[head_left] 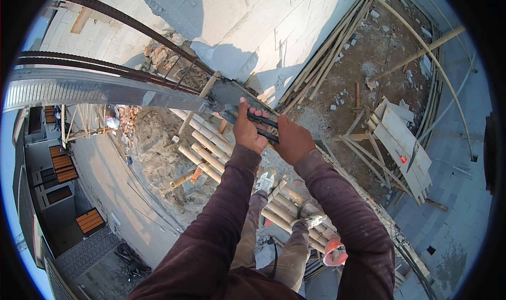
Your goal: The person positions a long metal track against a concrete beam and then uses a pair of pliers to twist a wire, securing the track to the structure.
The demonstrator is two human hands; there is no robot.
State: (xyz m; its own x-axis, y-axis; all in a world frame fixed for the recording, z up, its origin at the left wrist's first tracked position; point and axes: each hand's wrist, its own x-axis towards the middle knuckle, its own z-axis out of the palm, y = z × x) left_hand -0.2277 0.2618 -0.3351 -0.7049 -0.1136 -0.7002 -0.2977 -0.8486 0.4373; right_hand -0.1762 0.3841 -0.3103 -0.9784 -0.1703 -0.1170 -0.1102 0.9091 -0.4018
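Observation:
Both my hands are on a pair of pincers [271, 123] with two dark handles, held out in front of my chest. My left hand [249, 130] wraps the handles close to the jaws, its thumb pointing up. Farther back, my right hand [295, 141] is closed round the handle ends. The metal head of the tool is at the end of a ribbed grey metal channel [105, 90]; what the jaws grip, if anything, is too small to tell. Long rusty rebars [142, 32] run beside the channel toward the same corner of the wall.
Beneath my feet is a scaffold of bamboo poles [276, 207], high above the ground. A red bucket [334, 251] sits by my right foot. A pale block wall [284, 34] rises ahead. Boards [398, 147] and more bamboo [329, 41] stand on the right; sand [161, 147] lies below left.

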